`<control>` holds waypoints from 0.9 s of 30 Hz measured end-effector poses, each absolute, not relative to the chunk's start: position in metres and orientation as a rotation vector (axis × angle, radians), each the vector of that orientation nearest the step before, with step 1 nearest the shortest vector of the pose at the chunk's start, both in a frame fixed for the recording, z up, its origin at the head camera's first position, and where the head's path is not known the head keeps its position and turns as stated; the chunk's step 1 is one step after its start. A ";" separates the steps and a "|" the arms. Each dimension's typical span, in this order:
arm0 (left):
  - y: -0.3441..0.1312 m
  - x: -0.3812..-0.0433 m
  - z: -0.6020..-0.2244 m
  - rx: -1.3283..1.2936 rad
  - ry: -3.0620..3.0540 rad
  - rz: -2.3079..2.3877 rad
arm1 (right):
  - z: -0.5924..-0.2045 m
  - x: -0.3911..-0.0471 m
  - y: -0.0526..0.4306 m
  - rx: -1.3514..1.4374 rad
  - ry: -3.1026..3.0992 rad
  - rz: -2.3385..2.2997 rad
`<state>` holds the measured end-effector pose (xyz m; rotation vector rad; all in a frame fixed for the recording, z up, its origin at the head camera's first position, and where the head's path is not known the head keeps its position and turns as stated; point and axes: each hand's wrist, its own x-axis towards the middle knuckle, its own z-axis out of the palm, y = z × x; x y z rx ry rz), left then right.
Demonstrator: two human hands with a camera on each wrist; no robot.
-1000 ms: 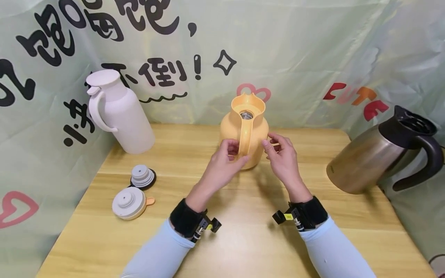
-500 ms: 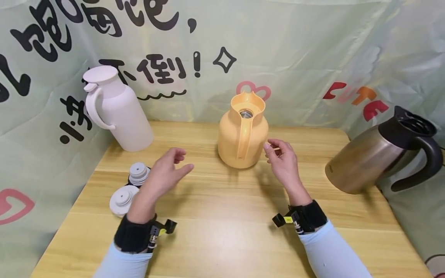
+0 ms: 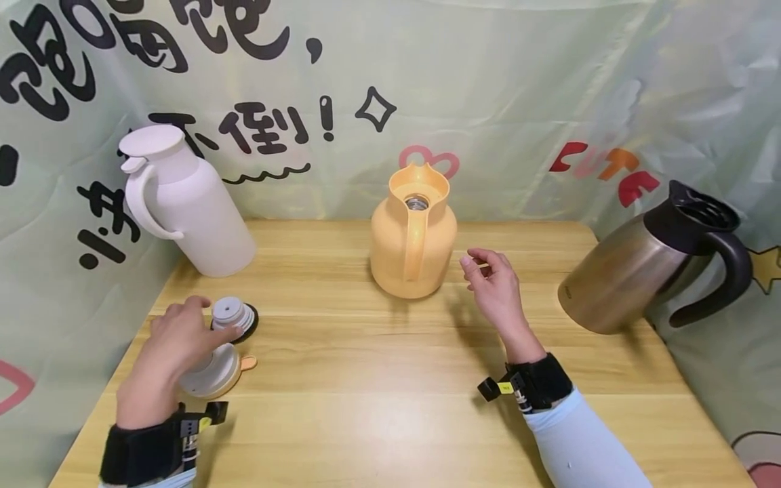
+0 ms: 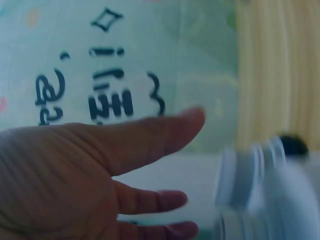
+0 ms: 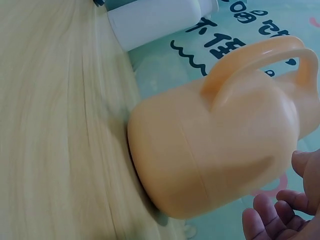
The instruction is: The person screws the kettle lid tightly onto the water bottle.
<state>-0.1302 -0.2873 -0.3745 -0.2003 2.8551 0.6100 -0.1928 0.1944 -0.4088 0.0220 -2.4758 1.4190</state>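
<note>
My left hand (image 3: 177, 342) hovers over two lids at the left of the table, thumb and fingers spread apart and holding nothing. Beneath it lies a grey lid with an orange tab (image 3: 213, 377), partly hidden by the hand. Just behind is a grey stepped stopper with a black rim (image 3: 231, 314), blurred in the left wrist view. An orange thermos jug (image 3: 413, 251) stands lidless at the middle back, its handle facing me. Beside it on the right, my right hand (image 3: 495, 288) is held apart from the jug, fingers loosely bent around nothing.
A white thermos jug (image 3: 195, 210) with its lid on stands at the back left. At the right stands a steel thermos jug (image 3: 628, 278) with a black top and handle, its mouth uncovered. A printed cloth (image 3: 506, 102) hangs behind the wooden table (image 3: 366, 407).
My left hand has left the orange jug's handle and moved left and nearer, over the lids. The right hand has come slightly away from the jug. The head view has shifted slightly.
</note>
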 end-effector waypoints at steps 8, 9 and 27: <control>-0.308 -0.122 -0.390 -0.232 2.619 0.498 | -0.413 -0.192 0.196 0.009 -2.485 1.417; -0.308 -0.122 -0.392 -0.223 2.597 0.513 | -0.414 -0.192 0.196 0.010 -2.483 1.421; -0.257 -0.115 -0.379 0.002 2.642 0.545 | -0.418 -0.191 0.197 0.002 -2.476 1.426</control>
